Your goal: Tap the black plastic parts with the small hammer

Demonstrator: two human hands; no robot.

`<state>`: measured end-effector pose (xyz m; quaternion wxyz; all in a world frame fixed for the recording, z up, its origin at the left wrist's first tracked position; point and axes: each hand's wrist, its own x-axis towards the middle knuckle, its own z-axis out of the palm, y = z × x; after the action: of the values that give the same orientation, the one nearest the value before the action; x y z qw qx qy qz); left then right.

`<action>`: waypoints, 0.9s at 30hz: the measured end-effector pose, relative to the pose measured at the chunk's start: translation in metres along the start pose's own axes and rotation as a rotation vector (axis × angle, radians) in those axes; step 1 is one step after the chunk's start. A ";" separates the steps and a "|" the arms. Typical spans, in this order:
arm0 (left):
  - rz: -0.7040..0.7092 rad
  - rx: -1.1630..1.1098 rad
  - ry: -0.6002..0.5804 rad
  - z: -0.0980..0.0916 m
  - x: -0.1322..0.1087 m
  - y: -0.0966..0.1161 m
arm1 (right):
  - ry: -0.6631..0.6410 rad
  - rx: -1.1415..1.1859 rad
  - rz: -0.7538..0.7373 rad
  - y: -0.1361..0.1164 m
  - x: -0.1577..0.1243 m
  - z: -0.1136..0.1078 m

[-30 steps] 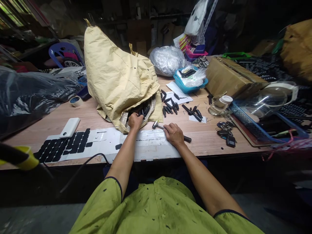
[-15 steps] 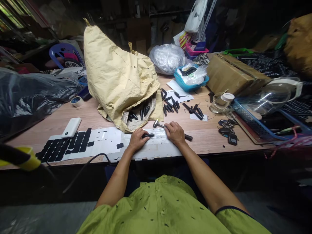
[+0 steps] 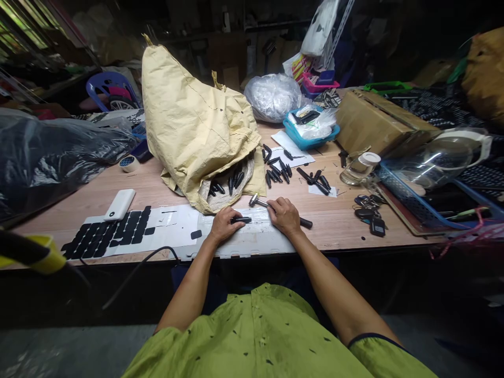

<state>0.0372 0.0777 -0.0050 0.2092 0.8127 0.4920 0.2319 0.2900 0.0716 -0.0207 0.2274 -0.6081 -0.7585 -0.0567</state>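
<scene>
My left hand [image 3: 224, 224] is closed on a slim black pen-like piece [image 3: 242, 219], whose tip points right over the white board [image 3: 252, 244]. In my right hand [image 3: 285, 215] is a small hammer [image 3: 255, 200]; its metal head sticks out to the left and its dark handle end to the right. Just beyond the hands, the cream sack [image 3: 197, 126] lies with its mouth toward me, several black pieces [image 3: 232, 181] showing inside. More black pieces [image 3: 279, 170] of similar shape lie in a loose pile right of the sack.
Left on the table are a white power bank [image 3: 120, 205], black stick-on pads [image 3: 106, 233] and a tape roll [image 3: 129, 164]. To the right stand a glass jar [image 3: 359, 168], keys [image 3: 370, 212], a blue basket [image 3: 417, 186] and a cardboard box [image 3: 386, 121]. A blue tray [image 3: 311, 140] sits behind.
The view has shifted slightly, so the scene sits a little further right. Both hands keep their holds on the black piece and the hammer, almost in the same place.
</scene>
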 end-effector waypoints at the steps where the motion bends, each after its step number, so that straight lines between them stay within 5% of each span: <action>1: -0.002 -0.004 0.000 0.000 0.000 0.000 | 0.000 0.001 0.000 0.000 0.000 0.000; 17: -0.015 -0.063 -0.016 0.001 0.003 0.003 | -0.025 0.095 -0.011 0.004 -0.008 -0.013; 27: -0.054 -0.104 0.004 0.004 0.004 0.009 | -0.027 0.464 -0.020 -0.035 -0.048 -0.039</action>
<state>0.0475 0.0773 -0.0027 0.2563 0.7868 0.5012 0.2529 0.2748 0.0057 0.0007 0.3503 -0.5328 -0.7601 0.1250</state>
